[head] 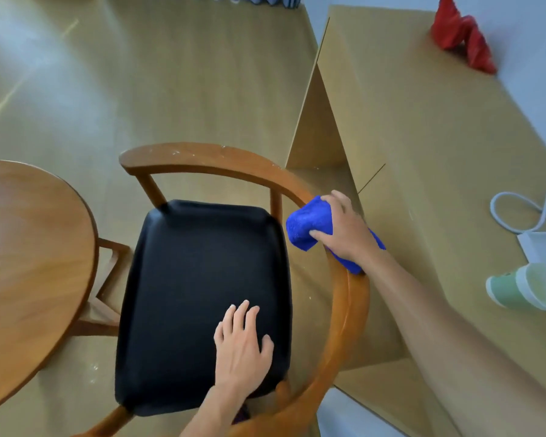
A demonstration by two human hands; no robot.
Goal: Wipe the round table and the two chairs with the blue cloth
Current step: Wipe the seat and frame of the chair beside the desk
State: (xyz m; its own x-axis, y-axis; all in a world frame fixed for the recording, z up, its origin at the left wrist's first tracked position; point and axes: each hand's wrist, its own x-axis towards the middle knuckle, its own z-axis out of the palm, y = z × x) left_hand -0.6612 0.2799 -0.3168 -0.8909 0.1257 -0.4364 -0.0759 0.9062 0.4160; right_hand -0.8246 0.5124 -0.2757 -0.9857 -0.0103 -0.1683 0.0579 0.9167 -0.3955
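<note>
Head view: one wooden armchair with curved rail and black padded seat (202,294); one round wooden table (29,263) just left of it. One right hand (344,228) grips one bright blue cloth (309,227) against the chair's rail. One left hand (241,345) rests flat on the seat, fingers spread. One pale green cup (514,290) lies on its side on the tan counter (438,137).

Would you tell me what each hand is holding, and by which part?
The right hand grips the bunched blue cloth around its middle, on the chair's curved rail. The left hand holds nothing.
</note>
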